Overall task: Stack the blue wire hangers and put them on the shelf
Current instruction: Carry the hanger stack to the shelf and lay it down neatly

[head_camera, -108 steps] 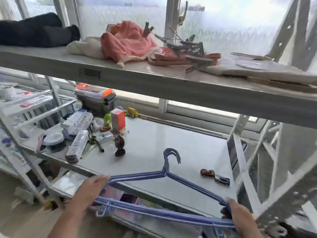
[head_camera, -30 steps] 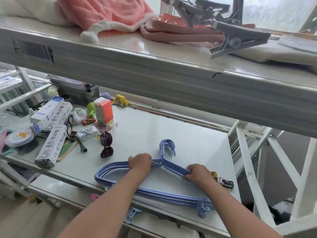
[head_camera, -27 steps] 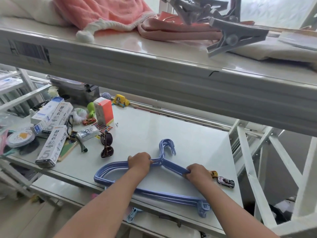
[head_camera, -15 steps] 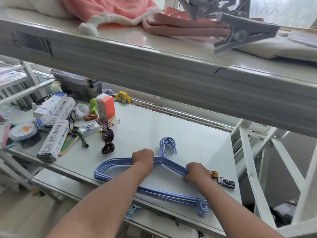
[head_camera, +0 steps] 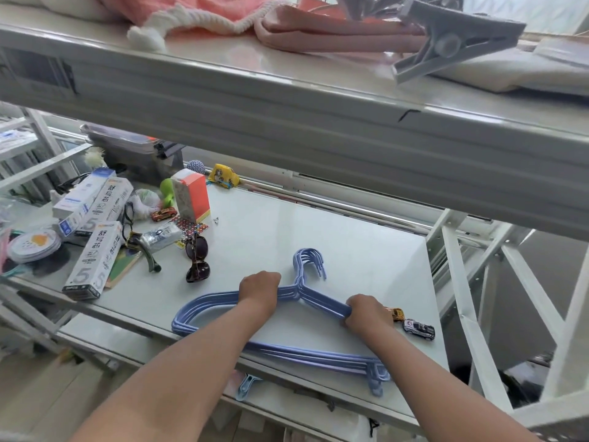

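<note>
A stack of blue wire hangers lies flat on the white middle shelf, hooks pointing away from me, the bottom bars near the shelf's front edge. My left hand is closed over the stack's left shoulder, close to the hooks. My right hand grips the right shoulder. Both forearms reach in from below and cover parts of the hangers.
Two toy cars sit just right of my right hand. Sunglasses, long boxes, an orange-topped carton and small clutter fill the shelf's left part. The upper shelf overhangs, holding pink cloth and a grey clip.
The hangers went from held in the air before the shelf to lying flat on it. In the last second my hands stay on them, and the view shifts slightly.
</note>
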### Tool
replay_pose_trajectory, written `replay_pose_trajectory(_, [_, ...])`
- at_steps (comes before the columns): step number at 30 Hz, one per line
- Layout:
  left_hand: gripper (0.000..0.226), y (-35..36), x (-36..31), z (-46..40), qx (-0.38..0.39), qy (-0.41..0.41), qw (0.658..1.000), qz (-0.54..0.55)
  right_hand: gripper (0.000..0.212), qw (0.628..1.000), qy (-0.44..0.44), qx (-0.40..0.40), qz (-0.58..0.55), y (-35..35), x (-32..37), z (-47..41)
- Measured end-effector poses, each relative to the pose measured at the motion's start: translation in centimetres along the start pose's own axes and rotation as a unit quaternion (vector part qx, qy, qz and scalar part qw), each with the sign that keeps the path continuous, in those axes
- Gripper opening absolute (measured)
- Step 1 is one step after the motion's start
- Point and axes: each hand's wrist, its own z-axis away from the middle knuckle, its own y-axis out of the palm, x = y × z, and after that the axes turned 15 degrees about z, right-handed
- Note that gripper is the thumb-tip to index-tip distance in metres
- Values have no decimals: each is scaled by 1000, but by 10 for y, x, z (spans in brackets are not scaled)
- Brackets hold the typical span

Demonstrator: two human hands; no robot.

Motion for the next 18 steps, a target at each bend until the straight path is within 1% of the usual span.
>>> replay_pose_trajectory(3, [38,-12,23,-1,25,-22,998,48,13,999,1,-7,-43,0,-22,9])
replay_pose_trajectory(4, [43,-19,36,3,30,-35,996,82,14,998,8,-3,-63,2,-34,13])
replay_pose_trajectory(6, [58,-31,66,17,17,-67,979,190,31,992,25,2,-123,10,-60,21])
replay_pose_trajectory(7, [64,-35,83,27,8,-73,963,258,40,986,26,-1,-162,15,-72,26])
replay_pose_trajectory(8, [69,-38,100,40,6,-67,946,317,45,980,17,-8,-199,20,-82,34])
replay_pose_trajectory(10, [82,-40,132,67,27,-47,911,410,49,968,0,-18,-251,30,-95,44])
replay_pose_trajectory(12, [89,-42,156,82,50,-44,867,494,55,955,-9,-7,-296,37,-105,51])
replay_pose_trajectory(13, [94,-41,166,87,55,-45,850,522,57,948,-13,6,-319,38,-110,53])
replay_pose_trajectory(15, [108,-40,180,90,81,-51,838,537,65,932,-30,41,-358,37,-117,56])
replay_pose_trajectory(17, [115,-38,183,90,115,-51,839,529,84,917,-40,63,-391,33,-119,62])
replay_pose_trajectory(18, [113,-37,182,90,124,-48,841,525,95,915,-41,62,-397,31,-116,65])
